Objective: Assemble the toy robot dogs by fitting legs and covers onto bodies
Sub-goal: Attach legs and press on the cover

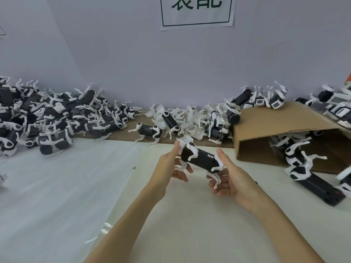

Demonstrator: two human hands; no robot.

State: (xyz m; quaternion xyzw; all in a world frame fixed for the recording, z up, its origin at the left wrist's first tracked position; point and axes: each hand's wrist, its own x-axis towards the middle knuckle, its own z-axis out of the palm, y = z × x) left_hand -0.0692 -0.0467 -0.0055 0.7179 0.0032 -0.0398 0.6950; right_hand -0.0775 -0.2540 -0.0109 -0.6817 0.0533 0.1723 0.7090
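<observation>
I hold a toy robot dog (201,158), a black body with white legs, above the table between both hands. My left hand (171,164) grips its left end, thumb on top and fingers beneath, where a white cover piece (185,139) sticks up. My right hand (230,177) holds the right end, thumb up beside the body and fingers curled under the white rear legs. Another dog (147,130) with legs fitted stands on the table behind. A heap of white covers (182,115) with barcode labels lies against the wall.
A large pile of black-and-white dogs (47,118) fills the back left. An open cardboard box (281,130) lies on its side at the right, with dogs inside and on top. More dogs (311,179) lie at the right edge. White sheeting (57,186) covers the table.
</observation>
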